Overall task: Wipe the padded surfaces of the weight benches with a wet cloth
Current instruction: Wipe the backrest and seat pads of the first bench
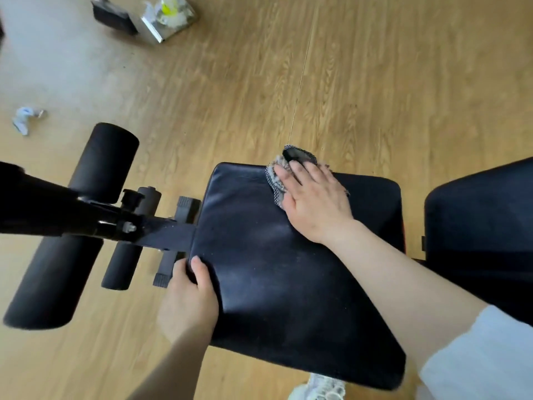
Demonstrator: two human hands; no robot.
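Note:
A black padded seat pad (274, 278) of a weight bench fills the middle of the head view. My right hand (315, 197) lies flat on a grey checked cloth (277, 180) at the pad's far edge, pressing it onto the padding. My left hand (190, 295) grips the pad's near left corner, thumb on top. A second black pad, the backrest (484, 226), sits to the right. The seat pad looks streaked with a dull film.
Black foam rollers (101, 166) and the bench's metal frame (138, 226) stick out to the left. On the wood floor lie a metal bin with rubbish (170, 18), a dark box (112, 15), a crumpled wipe (24, 119) and my shoe (320, 388).

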